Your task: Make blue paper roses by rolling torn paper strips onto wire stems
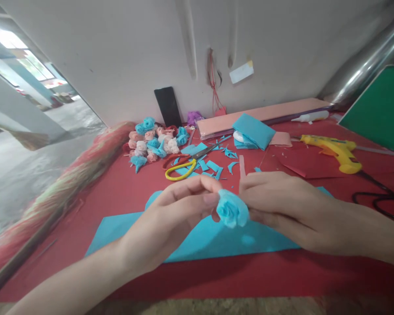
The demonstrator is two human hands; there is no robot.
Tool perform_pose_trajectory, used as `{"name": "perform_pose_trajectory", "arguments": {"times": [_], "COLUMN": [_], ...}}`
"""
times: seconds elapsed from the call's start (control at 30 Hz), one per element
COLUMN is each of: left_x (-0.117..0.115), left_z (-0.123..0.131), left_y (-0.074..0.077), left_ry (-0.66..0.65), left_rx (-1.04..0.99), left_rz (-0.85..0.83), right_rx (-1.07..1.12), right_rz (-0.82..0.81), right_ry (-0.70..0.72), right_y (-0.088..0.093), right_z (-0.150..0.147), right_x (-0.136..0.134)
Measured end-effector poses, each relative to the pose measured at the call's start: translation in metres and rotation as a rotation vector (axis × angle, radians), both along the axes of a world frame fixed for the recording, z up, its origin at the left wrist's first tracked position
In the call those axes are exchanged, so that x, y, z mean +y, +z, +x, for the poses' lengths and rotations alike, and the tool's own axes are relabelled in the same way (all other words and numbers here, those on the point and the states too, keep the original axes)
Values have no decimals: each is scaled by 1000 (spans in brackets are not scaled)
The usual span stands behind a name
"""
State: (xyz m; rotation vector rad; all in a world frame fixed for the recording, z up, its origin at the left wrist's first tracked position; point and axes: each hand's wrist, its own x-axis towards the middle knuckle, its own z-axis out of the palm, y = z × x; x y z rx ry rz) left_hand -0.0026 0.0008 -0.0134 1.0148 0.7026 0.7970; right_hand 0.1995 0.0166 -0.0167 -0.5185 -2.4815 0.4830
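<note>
A light blue crepe paper rose (231, 211) is held up between my two hands, its rolled petals facing me. My left hand (170, 218) pinches its left edge between thumb and fingers. On the other side, my right hand (282, 210) is closed at the flower's base, and its fingertips are partly hidden. Below lies a wide sheet of blue crepe paper (197, 243) on the red table. Scissors (193, 162) with one yellow and one red handle rest beyond my left hand, among blue paper scraps (213, 166).
Finished pink, white and blue paper roses (154, 144) are heaped at the back left. Folded blue paper (254, 131), a long pink paper pack (262, 116), a yellow glue gun (338, 151) and a white glue bottle (311, 117) lie behind. A phone (168, 106) leans against the wall.
</note>
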Motion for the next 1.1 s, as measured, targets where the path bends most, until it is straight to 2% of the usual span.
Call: {"name": "perform_pose_trajectory", "arguments": {"times": [0.17, 0.3, 0.43, 0.7, 0.9, 1.1], "left_x": [-4, -10, -14, -14, -10, -12], "left_z": [-6, -9, -9, -11, -12, -11], "left_y": [-1, 0, 3, 9, 10, 16], "left_ry": [-76, -124, -153, -193, -192, -231], "left_rx": [23, 37, 75, 203, 310, 439], "left_rz": [44, 102, 200, 334, 378, 368], "right_rx": [-44, -50, -79, -129, -177, -188], "right_rz": [308, 535, 633, 575, 342, 221], "right_ry": [65, 12, -16, 36, 139, 171], "right_y": [-7, -13, -14, -10, -5, -5], "right_z": [1, 4, 5, 3, 0, -1], "right_x": [9, 10, 7, 4, 1, -1]}}
